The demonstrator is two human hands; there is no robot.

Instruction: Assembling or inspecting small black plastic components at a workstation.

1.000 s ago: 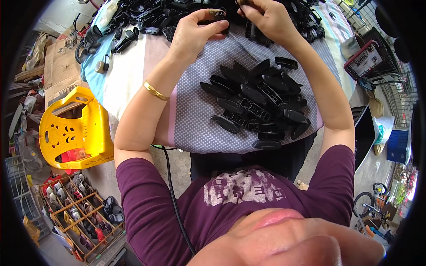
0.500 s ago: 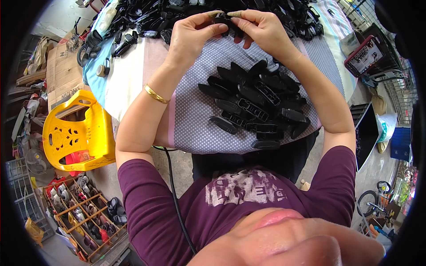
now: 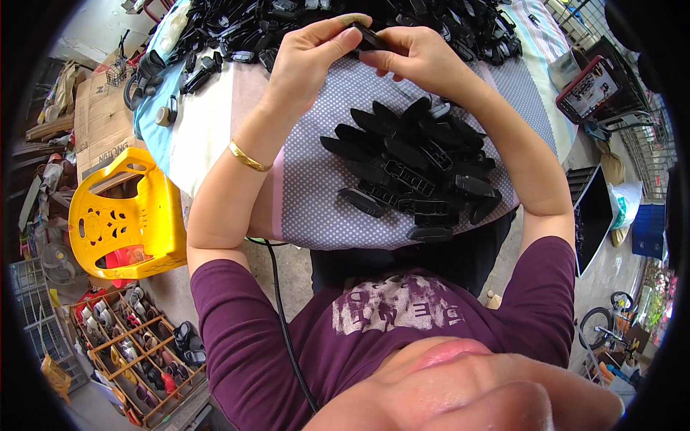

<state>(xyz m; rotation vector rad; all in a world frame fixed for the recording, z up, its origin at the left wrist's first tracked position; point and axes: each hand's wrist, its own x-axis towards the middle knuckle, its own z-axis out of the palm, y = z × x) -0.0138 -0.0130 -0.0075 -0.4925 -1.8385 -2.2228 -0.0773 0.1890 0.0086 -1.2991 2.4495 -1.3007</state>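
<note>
Between my two hands is a small black plastic part point(image 3: 371, 39), held near the far side of the table. My left hand point(image 3: 316, 54) pinches its left end between thumb and fingers, with a tan covering on a fingertip. My right hand point(image 3: 417, 57) grips the other end, its fingers curled round it. Part of the piece is hidden by the fingers. Closer to me lies a heap of similar black plastic parts point(image 3: 417, 169), some oblong and smooth, some showing ribbed hollow insides. Beyond my hands spreads a larger pile of black parts point(image 3: 237, 29).
The table carries a patterned cloth point(image 3: 309, 194). At the left stand a yellow plastic chair point(image 3: 115, 215) and a shoe rack point(image 3: 144, 352). A roll of tape point(image 3: 167, 113) sits on the left table edge. On the right a phone point(image 3: 591, 87) is propped up. A black cable point(image 3: 280, 309) hangs beside me.
The black part has turned to slant between my hands. My right fingers have curled in around it, and its forefinger no longer stretches over the top. The heap looks unchanged.
</note>
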